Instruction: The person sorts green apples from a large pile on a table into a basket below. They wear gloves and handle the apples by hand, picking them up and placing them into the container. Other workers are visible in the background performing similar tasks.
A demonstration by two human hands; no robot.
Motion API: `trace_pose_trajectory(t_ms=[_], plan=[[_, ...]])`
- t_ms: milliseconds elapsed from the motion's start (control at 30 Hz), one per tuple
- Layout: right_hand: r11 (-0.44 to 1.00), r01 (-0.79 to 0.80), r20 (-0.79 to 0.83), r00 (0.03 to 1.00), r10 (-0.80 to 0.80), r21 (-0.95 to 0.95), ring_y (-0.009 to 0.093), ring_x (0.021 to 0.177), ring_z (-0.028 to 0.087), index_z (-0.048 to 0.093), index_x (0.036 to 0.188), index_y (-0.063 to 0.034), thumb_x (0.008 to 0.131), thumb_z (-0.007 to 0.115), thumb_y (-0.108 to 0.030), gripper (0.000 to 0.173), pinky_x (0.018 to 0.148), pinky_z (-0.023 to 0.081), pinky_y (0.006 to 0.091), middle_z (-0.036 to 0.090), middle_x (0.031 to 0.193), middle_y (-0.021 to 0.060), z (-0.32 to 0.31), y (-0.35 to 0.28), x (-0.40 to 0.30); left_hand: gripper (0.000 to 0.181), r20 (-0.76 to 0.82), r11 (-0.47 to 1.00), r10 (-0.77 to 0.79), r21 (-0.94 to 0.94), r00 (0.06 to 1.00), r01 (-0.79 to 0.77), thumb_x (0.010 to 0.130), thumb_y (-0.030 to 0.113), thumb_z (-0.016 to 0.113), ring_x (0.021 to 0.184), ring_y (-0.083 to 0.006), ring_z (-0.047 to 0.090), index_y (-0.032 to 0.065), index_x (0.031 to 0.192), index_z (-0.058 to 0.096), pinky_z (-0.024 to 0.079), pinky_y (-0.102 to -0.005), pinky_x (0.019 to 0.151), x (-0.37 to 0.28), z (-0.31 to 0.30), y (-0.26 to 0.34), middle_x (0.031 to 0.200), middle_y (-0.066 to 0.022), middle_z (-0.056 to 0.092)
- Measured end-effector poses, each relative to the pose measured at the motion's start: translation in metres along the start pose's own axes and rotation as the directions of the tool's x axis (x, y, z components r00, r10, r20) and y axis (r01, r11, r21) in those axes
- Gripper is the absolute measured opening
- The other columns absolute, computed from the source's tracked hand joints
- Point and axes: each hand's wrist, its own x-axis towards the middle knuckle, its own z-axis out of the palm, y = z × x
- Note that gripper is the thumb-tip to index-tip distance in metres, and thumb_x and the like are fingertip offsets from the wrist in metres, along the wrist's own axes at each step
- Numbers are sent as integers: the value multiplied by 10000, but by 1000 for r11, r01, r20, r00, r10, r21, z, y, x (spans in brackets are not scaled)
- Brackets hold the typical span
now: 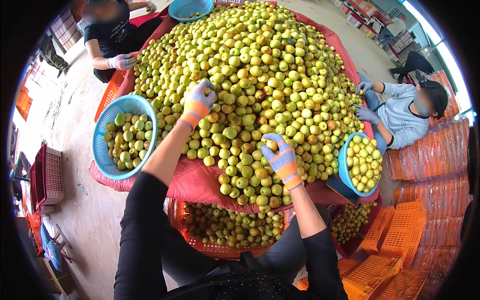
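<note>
A large heap of green and yellow jujube-like fruits (240,75) lies on a red padded cloth (195,176). My left hand (200,99), in a grey and orange glove, is over the heap's left part with its fingers curled, a fruit partly visible at them. Nearer the front edge, my right hand (280,155), gloved alike, holds a yellowish fruit with brown patches (270,144) between thumb and fingers. At the left stands a blue plastic basket (98,138) partly filled with fruits. Another blue basket (343,165), at the right, is heaped full.
Below the cloth, an orange crate (210,249) holds more fruits. One co-worker's gloved hand (122,62) touches the heap's left edge; another's gloved hands (366,112) are at its right edge. A third blue basket (190,11) stands behind. Orange crates (403,228) stand right; a dark flat object (342,190) lies near the right basket.
</note>
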Motion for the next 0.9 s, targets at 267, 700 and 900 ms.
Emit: trace_pose_trajectory(t_ms=[267,700,900], plan=[[865,488,20,872,-490,-116,318,1025,572,615,1065,-116,745,727,-213,353,874,469,411,624,1067,106,57,-78,-18,471,729,-585,-63,-580,682,567,978,399,408,1187,-171,487,108,1346,445,394,-308,971,-174,0,70,1281,-67,533],[745,582,-81,768,-635,-326,337,1082,526,629,1107,-162,784,680,-273,345,942,441,442,577,1191,122,61,-70,111,664,345,-764,-466,-621,815,-174,824,396,583,1231,-342,434,-34,1300,410,423,-481,997,-121,-142,10,1341,-200,436],[601,224,102,968,-231,-767,377,1160,452,625,1126,-220,805,635,-358,350,888,449,510,576,1179,44,56,-49,206,686,210,-621,-607,-727,766,-293,937,411,403,1384,-341,271,11,1455,197,290,-540,1095,-121,-171,-35,1515,-201,220]])
